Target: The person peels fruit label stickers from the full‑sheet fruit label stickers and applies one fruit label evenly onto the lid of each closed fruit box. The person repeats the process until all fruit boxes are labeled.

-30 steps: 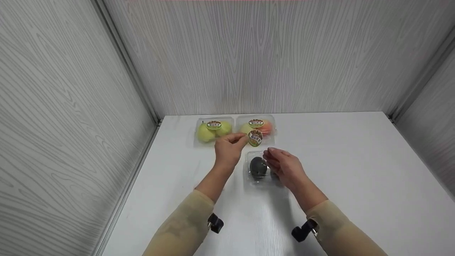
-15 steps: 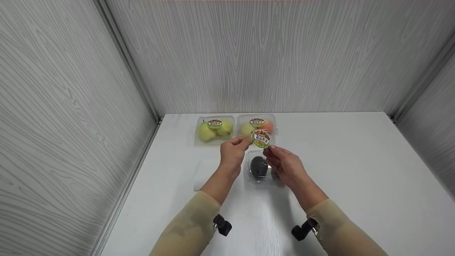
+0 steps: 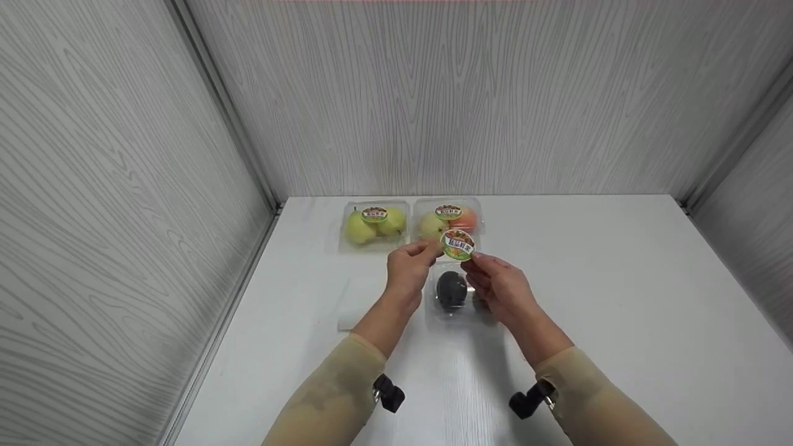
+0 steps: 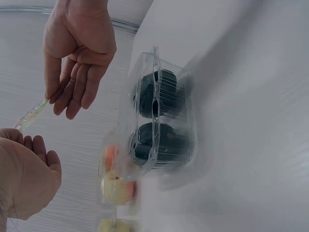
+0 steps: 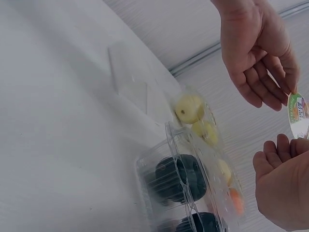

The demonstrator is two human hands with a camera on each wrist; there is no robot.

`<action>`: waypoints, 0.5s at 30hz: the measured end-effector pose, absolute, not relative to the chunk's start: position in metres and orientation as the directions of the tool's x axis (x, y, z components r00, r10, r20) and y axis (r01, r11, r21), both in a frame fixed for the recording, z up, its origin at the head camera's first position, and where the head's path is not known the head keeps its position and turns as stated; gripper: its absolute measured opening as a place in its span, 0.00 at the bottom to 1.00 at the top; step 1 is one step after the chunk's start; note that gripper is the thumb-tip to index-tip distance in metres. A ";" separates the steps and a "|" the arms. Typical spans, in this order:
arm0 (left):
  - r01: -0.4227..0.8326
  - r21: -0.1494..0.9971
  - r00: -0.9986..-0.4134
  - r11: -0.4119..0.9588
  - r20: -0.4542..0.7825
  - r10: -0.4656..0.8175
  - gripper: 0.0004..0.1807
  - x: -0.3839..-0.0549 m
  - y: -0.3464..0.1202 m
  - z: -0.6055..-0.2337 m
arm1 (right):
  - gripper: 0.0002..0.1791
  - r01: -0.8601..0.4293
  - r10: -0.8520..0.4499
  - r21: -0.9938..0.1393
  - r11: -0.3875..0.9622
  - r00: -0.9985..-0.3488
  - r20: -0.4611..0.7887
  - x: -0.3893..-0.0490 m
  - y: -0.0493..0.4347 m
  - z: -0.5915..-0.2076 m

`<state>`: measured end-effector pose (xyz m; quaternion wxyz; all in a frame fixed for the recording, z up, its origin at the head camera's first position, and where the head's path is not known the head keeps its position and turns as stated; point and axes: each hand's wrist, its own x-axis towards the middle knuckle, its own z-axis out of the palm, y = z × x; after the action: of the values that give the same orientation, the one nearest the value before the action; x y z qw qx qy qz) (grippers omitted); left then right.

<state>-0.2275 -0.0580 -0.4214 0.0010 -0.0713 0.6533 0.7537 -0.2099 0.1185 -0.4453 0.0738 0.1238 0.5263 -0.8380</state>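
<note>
A round fruit sticker (image 3: pixel 457 245), green-edged with white lettering, is held up between both hands. My left hand (image 3: pixel 409 267) pinches its left edge between thumb and forefinger. At the lower right edge, my right hand (image 3: pixel 500 284) pinches it too, its other fingers loosely bent. Below the hands sits a clear plastic clamshell box (image 4: pixel 155 101) with two dark oval fruits (image 3: pixel 451 290) inside. Its lid is down and bears no sticker in the wrist views. The right hand partly hides this box in the head view.
Behind stand two more clear boxes, each with a like sticker: one holds green pears (image 3: pixel 360 228), the other a pale fruit (image 3: pixel 432 225) and an orange-red one (image 3: pixel 464 219). A white sheet (image 3: pixel 354 297) lies left on the table. Grey wood-grain walls (image 3: pixel 433 99) enclose the table.
My left hand has moved slightly right with the sticker. The right hand, apart from it a second ago, now pinches its edge. The sticker has turned to face up more squarely.
</note>
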 end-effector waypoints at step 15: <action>0.124 0.957 -0.990 0.263 0.137 -0.032 0.06 -0.229 -0.059 -0.428 | 0.20 0.184 0.132 -0.970 -0.160 -0.970 -0.206 -0.211 0.132 -0.445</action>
<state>-0.2287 -0.0588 -0.4278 -0.0645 0.0291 0.7920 0.6064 -0.2107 0.1317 -0.4454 0.0174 0.1219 0.6478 -0.7518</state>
